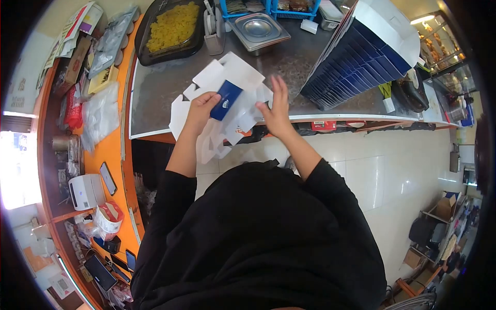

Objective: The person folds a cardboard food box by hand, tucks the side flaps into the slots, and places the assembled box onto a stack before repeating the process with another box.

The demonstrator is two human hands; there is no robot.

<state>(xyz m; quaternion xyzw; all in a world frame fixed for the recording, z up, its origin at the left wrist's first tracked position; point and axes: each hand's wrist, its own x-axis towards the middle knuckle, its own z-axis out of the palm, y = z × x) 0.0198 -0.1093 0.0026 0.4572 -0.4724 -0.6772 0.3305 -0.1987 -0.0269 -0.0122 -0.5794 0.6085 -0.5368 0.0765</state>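
Note:
My left hand pinches an unfolded cardboard box by the edge of its blue panel, with the thumb on top. White flaps spread out around that panel over the counter's front edge, and the lower ones look smeared by motion. My right hand is open at the box's right side, fingers stretched upward and thumb apart, right beside a white flap. Further right, a tall leaning stack of nested blue boxes with white insides stands on the counter.
The dark metal counter carries a tray of yellow food, a lidded steel pan and blue baskets. A black item lies past the stack. On the left, an orange shelf holds plastic bags, a tape roll and phones.

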